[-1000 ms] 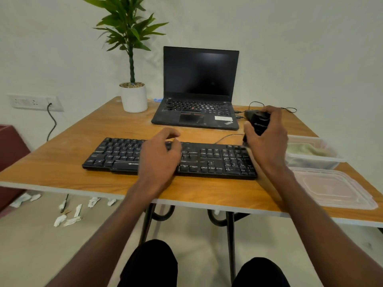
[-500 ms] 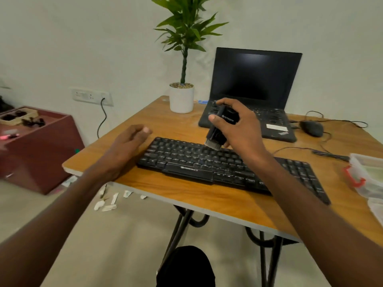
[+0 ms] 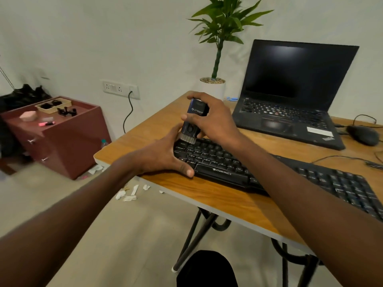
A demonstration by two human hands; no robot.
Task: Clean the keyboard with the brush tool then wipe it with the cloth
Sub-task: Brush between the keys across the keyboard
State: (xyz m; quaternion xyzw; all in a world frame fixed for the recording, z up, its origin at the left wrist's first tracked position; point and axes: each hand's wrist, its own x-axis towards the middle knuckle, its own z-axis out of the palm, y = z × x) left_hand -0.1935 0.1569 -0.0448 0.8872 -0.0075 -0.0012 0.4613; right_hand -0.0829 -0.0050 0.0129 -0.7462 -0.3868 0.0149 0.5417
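- The right hand (image 3: pixel 215 121) is gripping the brush tool (image 3: pixel 192 123) upright, fingers wrapped around its dark body, bristles touching the keyboard (image 3: pixel 269 170) at its far left corner.
- The left hand (image 3: pixel 163 154) is bracing the keyboard's left end, spread wide, thumb pressing its near edge, holding nothing.
- The cloth is lying out of view.

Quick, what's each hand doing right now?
Left hand: open, bracing the black keyboard.
Right hand: closed around the black brush tool.

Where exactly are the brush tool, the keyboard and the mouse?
brush tool (image 3: pixel 193 121), head view, on its dark body.
keyboard (image 3: pixel 223 171), head view, on its space bar.
mouse (image 3: pixel 363 135), head view, on its back.
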